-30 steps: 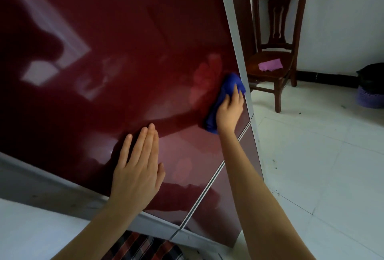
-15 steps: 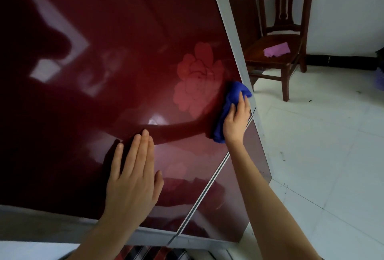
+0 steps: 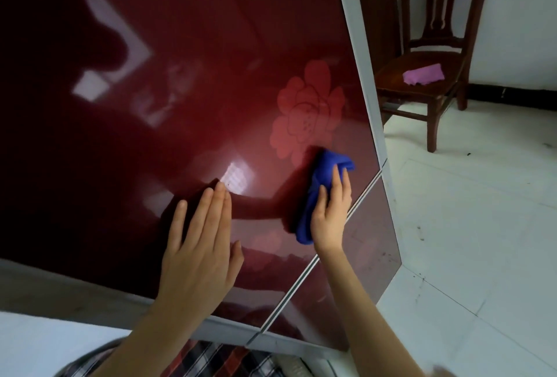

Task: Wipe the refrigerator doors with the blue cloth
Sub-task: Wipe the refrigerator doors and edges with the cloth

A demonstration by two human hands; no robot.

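Right of centre, the right hand presses the blue cloth onto the upper refrigerator door, grip flat with fingers extended. The cloth's long axis runs up-frame, and the lower door lies just lower right. The left hand braces flat, empty.

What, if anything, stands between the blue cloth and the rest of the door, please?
Only the left hand: it rests flat on the red door, left of the blue cloth and apart from it, so a leftward stroke would likely meet it. The right hand presses the cloth directly on the door.
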